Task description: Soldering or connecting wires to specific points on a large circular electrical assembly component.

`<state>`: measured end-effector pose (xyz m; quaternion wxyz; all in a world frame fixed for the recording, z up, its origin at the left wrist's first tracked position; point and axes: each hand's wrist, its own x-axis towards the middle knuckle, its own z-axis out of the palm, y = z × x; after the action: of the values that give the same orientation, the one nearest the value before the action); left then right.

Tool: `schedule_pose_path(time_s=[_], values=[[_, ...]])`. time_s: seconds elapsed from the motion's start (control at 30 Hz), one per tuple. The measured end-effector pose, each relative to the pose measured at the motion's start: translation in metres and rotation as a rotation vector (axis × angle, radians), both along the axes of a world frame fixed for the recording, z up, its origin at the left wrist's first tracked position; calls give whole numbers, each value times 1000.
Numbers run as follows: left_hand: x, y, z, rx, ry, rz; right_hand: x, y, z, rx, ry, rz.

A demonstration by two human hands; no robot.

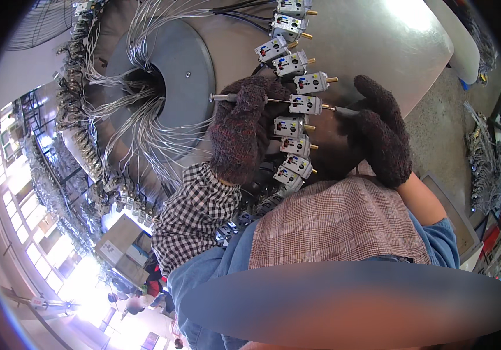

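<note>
My left hand point(238, 131), in a dark maroon knitted glove, is closed around a slim screwdriver point(224, 98) with a metallic handle. Its thin shaft points right and reaches a small grey metal valve block point(305, 104) with a brass stem. On the other side of that block is my right hand point(385, 128), gloved alike, its fingers bent around a slim grey piece point(348, 111) that meets the brass stem. Most of that piece is hidden by the glove. Similar grey blocks point(288, 126) with brass stems stand in a curved row above and below.
A round grey hub point(189, 70) with a dark central hole feeds many thin silvery wires point(157, 137) outward. More blocks line the far left rim point(75, 87). A shiny metal surface point(396, 41) lies at upper right. Cardboard boxes point(123, 245) and people point(136, 303) are at lower left.
</note>
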<state>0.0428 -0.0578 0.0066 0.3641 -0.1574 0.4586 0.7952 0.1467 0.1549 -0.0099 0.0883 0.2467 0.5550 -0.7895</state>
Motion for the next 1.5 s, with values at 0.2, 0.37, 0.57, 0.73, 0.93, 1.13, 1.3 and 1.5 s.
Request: schedule_pose_path(time_s=[0.2,0.37,0.57,0.73,0.93,1.13,1.3,1.5], values=[[2,-3,-2,19,3,-5,6,-3,0,-2,-30,-108],[15,-21,7,-15,-20,-48,28,-3,-15,110,174,-6],[26,-37,-5,-31,-51,-26,22,-7,-17,269,242,182],[26,-28,-2,89,-89,-47,20,-9,-18,566,408,274],[26,-24,0,181,-146,-26,22,-7,-20,920,631,347],[25,-24,-6,185,-61,-8,15,-11,-5,477,258,216],[25,-25,-8,167,-56,-44,13,-13,-4,231,171,104],[24,-25,-7,108,-72,-56,13,-8,-2,264,278,187]])
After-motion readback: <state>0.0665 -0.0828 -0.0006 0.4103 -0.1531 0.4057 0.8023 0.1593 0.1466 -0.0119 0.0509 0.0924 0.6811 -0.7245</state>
